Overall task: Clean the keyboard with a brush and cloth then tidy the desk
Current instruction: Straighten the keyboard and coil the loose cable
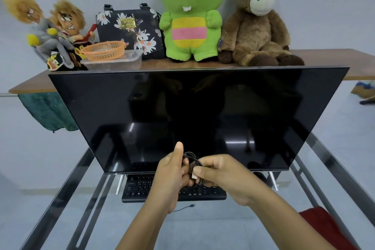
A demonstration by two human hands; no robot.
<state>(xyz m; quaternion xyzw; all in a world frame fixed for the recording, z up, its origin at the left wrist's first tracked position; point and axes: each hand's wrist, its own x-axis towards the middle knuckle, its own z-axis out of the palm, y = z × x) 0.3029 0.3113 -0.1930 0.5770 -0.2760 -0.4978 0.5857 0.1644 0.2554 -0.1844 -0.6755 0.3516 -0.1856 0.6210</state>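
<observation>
A flat black keyboard lies on the clear glass tabletop just below the lower edge of a wide, glossy dark monitor; its middle and right keys are hidden behind the hands, and the key legends are too small to read. Above it, a thin black cable is gathered into a loose coil between both hands. The left hand is closed around the coil with the thumb standing up; the right hand pinches the coil at a small pale plug end, fingers curled in. A loose end of cable trails on the glass near the keyboard's front edge. The tabletop rests on shiny metal rails. A red fabric shape is cut off at the lower right corner. Behind the monitor, a brown wooden shelf carries a fluffy brown plush horse, a smooth green plush figure, a black floral handbag, an orange mesh basket sitting in a clear plastic tub, and two shaggy-haired dolls. A teal cloth hangs from the shelf's left end, partly hidden by the monitor
</observation>
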